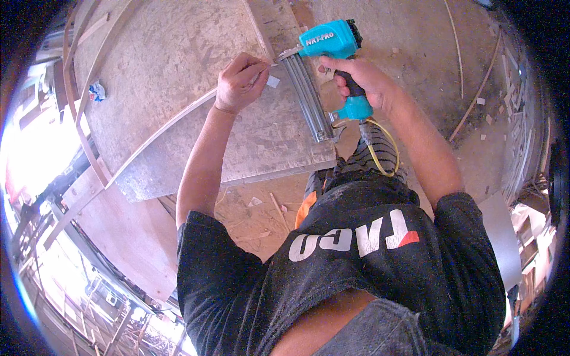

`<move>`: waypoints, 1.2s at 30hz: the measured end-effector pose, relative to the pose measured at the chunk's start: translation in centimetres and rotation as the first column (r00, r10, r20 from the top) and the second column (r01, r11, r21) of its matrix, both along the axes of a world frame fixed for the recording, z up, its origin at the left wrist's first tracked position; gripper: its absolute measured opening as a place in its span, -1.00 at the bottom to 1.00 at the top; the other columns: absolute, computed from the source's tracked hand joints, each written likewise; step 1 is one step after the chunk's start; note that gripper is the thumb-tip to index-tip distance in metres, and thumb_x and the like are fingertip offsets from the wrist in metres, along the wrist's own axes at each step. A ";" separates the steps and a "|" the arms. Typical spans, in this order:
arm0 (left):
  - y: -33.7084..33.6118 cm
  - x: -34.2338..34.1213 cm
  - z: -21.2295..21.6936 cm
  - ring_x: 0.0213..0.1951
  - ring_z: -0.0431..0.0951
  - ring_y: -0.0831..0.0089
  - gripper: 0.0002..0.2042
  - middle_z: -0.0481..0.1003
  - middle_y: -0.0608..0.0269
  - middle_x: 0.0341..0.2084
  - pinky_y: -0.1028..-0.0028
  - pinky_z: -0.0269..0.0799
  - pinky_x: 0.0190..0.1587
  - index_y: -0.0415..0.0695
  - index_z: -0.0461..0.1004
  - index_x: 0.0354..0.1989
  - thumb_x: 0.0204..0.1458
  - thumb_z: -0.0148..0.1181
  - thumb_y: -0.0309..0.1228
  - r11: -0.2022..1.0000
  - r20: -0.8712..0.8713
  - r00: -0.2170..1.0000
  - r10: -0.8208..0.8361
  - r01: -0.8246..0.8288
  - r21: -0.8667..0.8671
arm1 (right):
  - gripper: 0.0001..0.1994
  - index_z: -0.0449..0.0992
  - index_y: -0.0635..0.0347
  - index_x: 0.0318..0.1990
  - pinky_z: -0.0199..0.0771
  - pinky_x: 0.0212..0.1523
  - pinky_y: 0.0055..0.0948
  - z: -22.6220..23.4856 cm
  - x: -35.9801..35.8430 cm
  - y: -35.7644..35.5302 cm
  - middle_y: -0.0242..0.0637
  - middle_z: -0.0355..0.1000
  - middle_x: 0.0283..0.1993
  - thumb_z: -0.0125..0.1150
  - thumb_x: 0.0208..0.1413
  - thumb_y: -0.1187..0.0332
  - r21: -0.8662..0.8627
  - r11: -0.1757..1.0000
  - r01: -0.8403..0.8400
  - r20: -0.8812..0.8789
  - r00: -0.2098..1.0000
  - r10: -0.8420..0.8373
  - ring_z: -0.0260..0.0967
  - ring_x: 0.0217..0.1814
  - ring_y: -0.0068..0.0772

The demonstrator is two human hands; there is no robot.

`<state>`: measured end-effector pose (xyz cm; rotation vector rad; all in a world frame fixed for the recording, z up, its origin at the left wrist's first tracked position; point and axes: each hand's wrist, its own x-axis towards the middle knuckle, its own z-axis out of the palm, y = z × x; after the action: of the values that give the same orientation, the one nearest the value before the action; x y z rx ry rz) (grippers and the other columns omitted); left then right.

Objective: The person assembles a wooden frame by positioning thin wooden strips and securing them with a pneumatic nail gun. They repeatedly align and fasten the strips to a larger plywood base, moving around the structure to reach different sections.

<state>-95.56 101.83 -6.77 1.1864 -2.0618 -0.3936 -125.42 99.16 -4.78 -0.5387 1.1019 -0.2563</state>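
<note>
A teal and black nail gun (332, 40) is in my right hand (369, 80), whose fingers wrap its black grip. Its long grey magazine (306, 95) slants over the right part of a worn wooden board (178, 65). The nose of the tool points left, close to the fingertips of my left hand (240, 83). Those fingers are pinched together at the upper end of a long thin wooden strip (163, 127), which bends away to the lower left across the board. My left hand hides part of this strip. A second narrow strip (257, 26) lies farther up the board.
A yellow air hose (380, 160) loops from the nail gun's handle beside my leg. More long strips (80, 89) curve along the left side. Below the board, scraps litter the floor (255, 219). A pale wooden sheet (122, 237) stands at lower left.
</note>
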 end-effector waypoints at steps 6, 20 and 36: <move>0.0 -0.1 0.1 -0.42 0.60 0.33 -0.86 0.53 0.25 -0.44 0.41 0.54 -0.39 -0.13 0.65 -0.38 -0.13 0.41 -0.60 0.999 0.004 1.000 -0.009 0.009 -0.032 | -0.59 0.56 0.11 -0.13 0.34 -0.58 -0.48 0.0 0.1 -0.3 -0.60 0.23 -0.62 0.42 0.10 -0.02 -0.016 0.999 -0.030 0.002 1.000 0.030 0.20 -0.66 -0.68; 1.3 -0.3 0.2 -0.40 0.62 0.28 -0.72 0.54 0.31 -0.43 0.32 0.57 -0.36 -0.05 0.64 -0.39 -0.21 0.54 -0.19 0.947 0.234 0.918 0.321 -0.305 -0.102 | -0.61 0.54 0.10 -0.20 0.28 -0.55 -0.47 -1.6 -1.0 0.1 -0.61 0.21 -0.64 0.37 0.14 -0.05 0.048 0.995 0.092 0.010 0.996 -0.093 0.16 -0.67 -0.65; 0.9 -0.5 -0.9 -0.53 0.58 0.32 -0.72 0.48 0.38 -0.56 0.32 0.51 -0.52 -0.01 0.57 -0.55 -0.26 0.54 -0.15 0.935 0.285 0.891 0.352 -0.325 -0.139 | -0.59 0.58 0.11 -0.17 0.31 -0.54 -0.51 -1.0 -0.2 -0.1 -0.58 0.25 -0.62 0.38 0.13 -0.07 0.019 1.000 0.004 0.012 1.000 -0.004 0.20 -0.64 -0.64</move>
<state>-96.04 102.70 -7.69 1.5999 -2.0421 0.0538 -125.59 99.04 -5.78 -0.5177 1.0926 -0.2525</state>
